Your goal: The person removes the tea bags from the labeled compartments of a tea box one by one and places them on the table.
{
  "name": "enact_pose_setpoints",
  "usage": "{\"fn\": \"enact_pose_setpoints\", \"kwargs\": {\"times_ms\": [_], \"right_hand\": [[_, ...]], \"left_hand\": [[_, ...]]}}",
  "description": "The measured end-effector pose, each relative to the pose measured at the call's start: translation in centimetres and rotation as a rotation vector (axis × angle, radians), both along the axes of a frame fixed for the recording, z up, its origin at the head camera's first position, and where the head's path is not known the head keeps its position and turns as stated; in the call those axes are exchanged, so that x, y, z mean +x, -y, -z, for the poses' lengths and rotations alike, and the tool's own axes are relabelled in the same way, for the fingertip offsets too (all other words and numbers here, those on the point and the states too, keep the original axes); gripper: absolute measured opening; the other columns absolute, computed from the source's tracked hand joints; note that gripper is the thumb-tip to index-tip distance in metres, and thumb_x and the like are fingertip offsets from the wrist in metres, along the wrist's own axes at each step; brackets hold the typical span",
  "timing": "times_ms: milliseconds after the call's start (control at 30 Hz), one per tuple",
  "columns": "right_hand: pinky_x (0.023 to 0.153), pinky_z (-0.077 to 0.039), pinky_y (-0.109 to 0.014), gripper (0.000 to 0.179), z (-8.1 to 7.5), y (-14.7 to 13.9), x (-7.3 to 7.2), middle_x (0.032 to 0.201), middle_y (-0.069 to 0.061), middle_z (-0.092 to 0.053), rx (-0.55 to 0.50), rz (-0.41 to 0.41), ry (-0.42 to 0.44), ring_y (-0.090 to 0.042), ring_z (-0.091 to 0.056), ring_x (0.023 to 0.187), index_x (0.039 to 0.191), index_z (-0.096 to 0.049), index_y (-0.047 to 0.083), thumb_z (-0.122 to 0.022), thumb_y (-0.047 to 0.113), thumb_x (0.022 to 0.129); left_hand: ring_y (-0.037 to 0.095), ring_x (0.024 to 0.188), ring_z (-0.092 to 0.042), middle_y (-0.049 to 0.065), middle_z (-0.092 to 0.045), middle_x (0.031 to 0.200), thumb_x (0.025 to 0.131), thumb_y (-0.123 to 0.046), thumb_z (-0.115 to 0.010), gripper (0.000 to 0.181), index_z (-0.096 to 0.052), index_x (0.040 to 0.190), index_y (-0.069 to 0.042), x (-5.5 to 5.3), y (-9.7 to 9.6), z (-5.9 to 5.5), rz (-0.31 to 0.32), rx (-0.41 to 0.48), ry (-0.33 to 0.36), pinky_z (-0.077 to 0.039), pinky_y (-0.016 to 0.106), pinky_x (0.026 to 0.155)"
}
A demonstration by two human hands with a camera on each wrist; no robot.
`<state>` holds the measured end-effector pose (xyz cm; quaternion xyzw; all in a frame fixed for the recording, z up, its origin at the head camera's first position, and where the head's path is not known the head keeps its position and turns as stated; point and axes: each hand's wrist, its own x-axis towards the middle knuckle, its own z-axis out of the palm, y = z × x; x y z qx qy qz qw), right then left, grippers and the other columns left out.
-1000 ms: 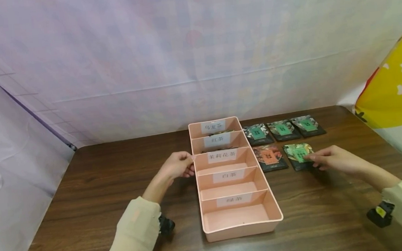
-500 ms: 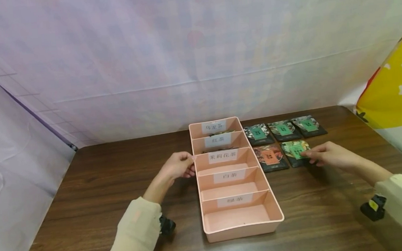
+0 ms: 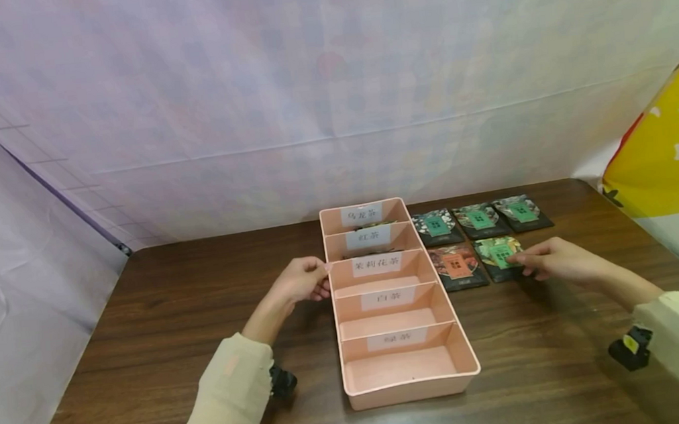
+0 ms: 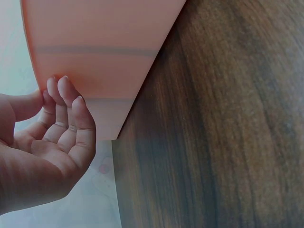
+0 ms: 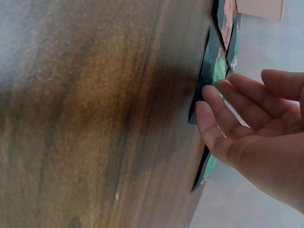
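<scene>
A pink divided storage box (image 3: 412, 391) with paper labels stands on the table. My left hand (image 3: 301, 279) pinches its left rim between thumb and index finger; in the left wrist view the other fingers lie loosely bent by the outer wall (image 4: 109, 28). To the right of the box, my right hand (image 3: 562, 263) touches a flat tea packet (image 3: 496, 252) with a green label. In the right wrist view the fingers of that hand (image 5: 256, 114) are nearly straight, over the packet's edge (image 5: 204, 80). A packet with an orange label (image 3: 458, 265) lies just left of it.
Behind these lie three green-labelled tea packets, the left one (image 3: 436, 227), the middle one (image 3: 479, 220) and the right one (image 3: 523, 213). Dark packets partly show inside the box's rear compartments. A pale curtain (image 3: 246, 112) hangs behind the brown table (image 3: 165, 362).
My right hand and the green-labelled packet under its fingers have shifted slightly left, up beside the orange-labelled one. Since half a second ago they have barely moved. The left hand stays put.
</scene>
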<state>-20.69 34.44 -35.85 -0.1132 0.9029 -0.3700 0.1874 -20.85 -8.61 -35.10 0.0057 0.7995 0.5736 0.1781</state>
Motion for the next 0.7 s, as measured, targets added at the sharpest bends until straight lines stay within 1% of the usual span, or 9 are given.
{"fn": "enact_pose_setpoints", "kwargs": {"times_ms": [100,233,333,500,700], "right_hand": [[0.072,-0.052,-0.033,0.037,-0.2,-0.1,0.0,0.116,-0.032,-0.051,0.003,0.006,-0.003,-0.025,-0.058,0.09,0.117,-0.051,-0.015,-0.042,0.016,0.098],[0.073,-0.052,-0.035,0.039,-0.5,-0.1,-0.1,0.114,-0.031,-0.052,0.002,0.006,0.005,-0.025,-0.058,0.091,0.117,-0.05,-0.016,-0.041,0.017,0.099],[0.074,-0.052,-0.036,0.04,-0.8,-0.1,-0.1,0.115,-0.03,-0.053,-0.008,0.003,0.009,-0.024,-0.058,0.09,0.118,-0.05,-0.015,-0.041,0.018,0.099],[0.073,-0.052,-0.035,0.04,-1.4,0.1,-0.1,0.113,-0.028,-0.055,-0.01,0.001,-0.013,-0.02,-0.059,0.088,0.118,-0.05,-0.015,-0.043,0.019,0.098],[0.076,-0.051,-0.039,0.044,-2.2,0.6,-0.4,0.114,-0.026,-0.056,0.019,0.017,-0.025,-0.026,-0.058,0.092,0.121,-0.049,-0.012,-0.044,0.025,0.098]], "left_hand": [[0.011,0.055,-0.054,0.006,-0.054,0.067,0.097,-0.013,-0.045,0.022,-0.054,0.088,0.005,0.0,0.0,0.0,0.001,0.0,0.001,-0.046,0.022,0.052],[0.011,0.055,-0.054,0.005,-0.054,0.067,0.097,-0.013,-0.046,0.022,-0.054,0.088,0.006,0.0,0.0,0.1,0.003,0.0,0.001,-0.046,0.022,0.052],[0.011,0.055,-0.054,0.005,-0.054,0.066,0.097,-0.013,-0.046,0.022,-0.054,0.089,0.007,0.0,0.0,0.1,0.004,0.001,0.002,-0.046,0.022,0.052],[0.011,0.055,-0.054,0.006,-0.054,0.067,0.097,-0.013,-0.046,0.022,-0.054,0.087,0.005,0.0,0.0,0.2,-0.001,0.004,0.007,-0.046,0.022,0.052],[0.011,0.055,-0.054,0.006,-0.054,0.067,0.097,-0.014,-0.047,0.022,-0.053,0.086,0.004,-0.1,0.0,0.2,-0.003,0.006,0.012,-0.046,0.022,0.052]]}}
